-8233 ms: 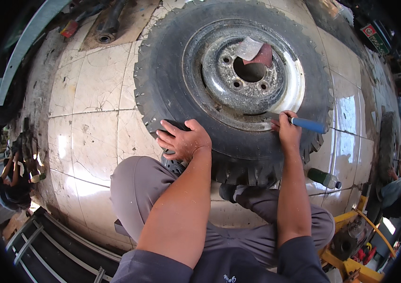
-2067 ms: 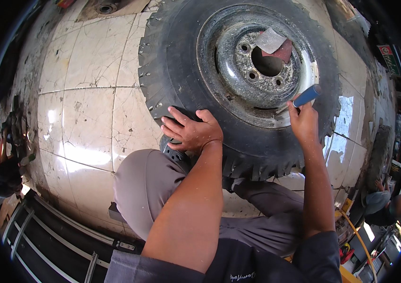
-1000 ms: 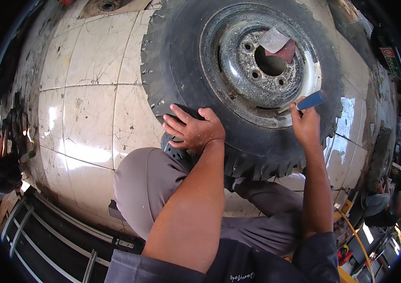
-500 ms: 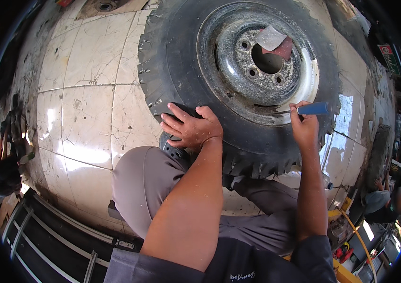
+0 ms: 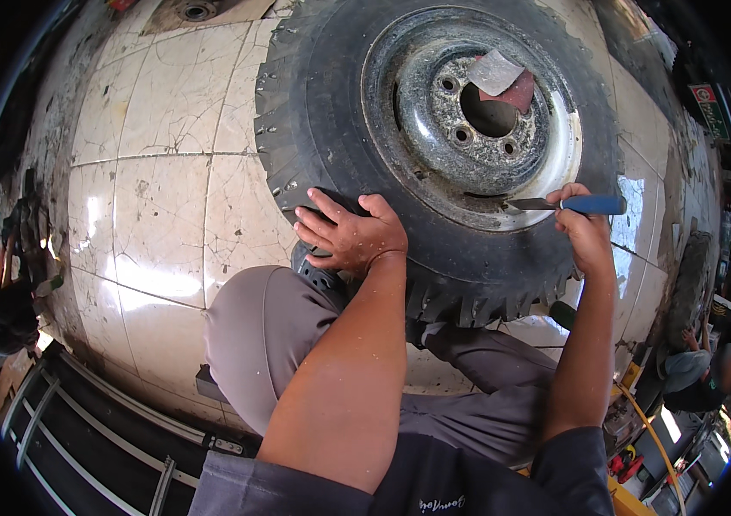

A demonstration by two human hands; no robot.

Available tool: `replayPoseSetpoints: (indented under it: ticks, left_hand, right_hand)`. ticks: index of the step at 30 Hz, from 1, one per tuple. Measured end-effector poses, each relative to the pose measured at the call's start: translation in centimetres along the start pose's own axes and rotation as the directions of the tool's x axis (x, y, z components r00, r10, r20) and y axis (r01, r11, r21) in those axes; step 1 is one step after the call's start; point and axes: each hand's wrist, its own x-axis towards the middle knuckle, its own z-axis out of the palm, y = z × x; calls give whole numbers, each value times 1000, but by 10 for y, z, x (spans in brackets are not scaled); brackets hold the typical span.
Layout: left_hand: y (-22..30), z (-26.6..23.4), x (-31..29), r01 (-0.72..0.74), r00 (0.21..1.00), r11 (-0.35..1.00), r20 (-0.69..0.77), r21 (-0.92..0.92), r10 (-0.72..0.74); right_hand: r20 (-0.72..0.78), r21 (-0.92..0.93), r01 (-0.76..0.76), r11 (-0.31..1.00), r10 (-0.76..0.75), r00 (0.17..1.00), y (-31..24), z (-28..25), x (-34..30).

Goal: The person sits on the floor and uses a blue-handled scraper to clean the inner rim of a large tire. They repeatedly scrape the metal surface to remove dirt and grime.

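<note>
Presently, the right hand [image 5: 587,232] pinches the blue-handled tool [image 5: 598,205], blade [image 5: 532,204] over the wheel rim [image 5: 565,146] at five o'clock; the left hand [image 5: 357,234], fingers spread, rests on the tire [image 5: 318,95] between seven and eight o'clock.

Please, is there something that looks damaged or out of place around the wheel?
Yes. The metal rim looks rough and blotchy, while a band at its right is bright. A grey sheet and a reddish sheet lie over part of its center hole, seemingly not belonging there. Floor tiles show dark, crack-like lines.
</note>
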Motion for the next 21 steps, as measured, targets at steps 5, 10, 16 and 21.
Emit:
replayPoseSetpoints:
  ticks: [5,10,16,21]
  left_hand:
    - [-2,3,1,1,1000,1000,-20,8,-1]
    - [0,2,-1,-1,1000,1000,-18,-3,1]
    - [-1,1,2,12,1000,1000,-21,-22,-12]
    - [1,-1,1,-2,1000,1000,-22,13,2]
  right_hand:
    - [-4,-236,-34,971,35,999,-13,19,16]
    - [-259,-329,172,929,-263,929,40,33,24]
    - [3,-232,232,945,-238,971,12,65,4]
    - [569,-606,625,493,-281,773,1,115,0]
